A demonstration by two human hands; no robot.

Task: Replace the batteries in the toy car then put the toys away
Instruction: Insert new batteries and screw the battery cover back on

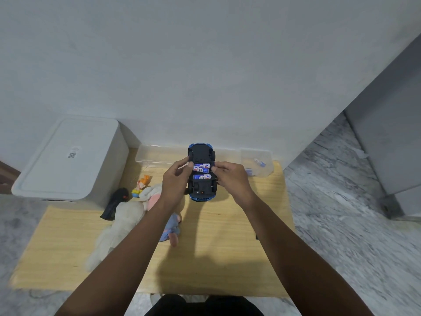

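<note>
The toy car is held upside down above the tabletop, its blue body edge showing at both ends and its black underside facing up. The battery bay is uncovered, with three batteries lying crosswise in it. The left hand grips the car's left side, fingers curled onto the chassis beside the bay. The right hand grips the right side, thumb and fingertips pressed at the bay's edge. On the tabletop to the left lie a white plush, a small figure and a black remote. A white bin stands at the far left. A clear tray sits behind the car; a clear bag at the right holds more batteries.
</note>
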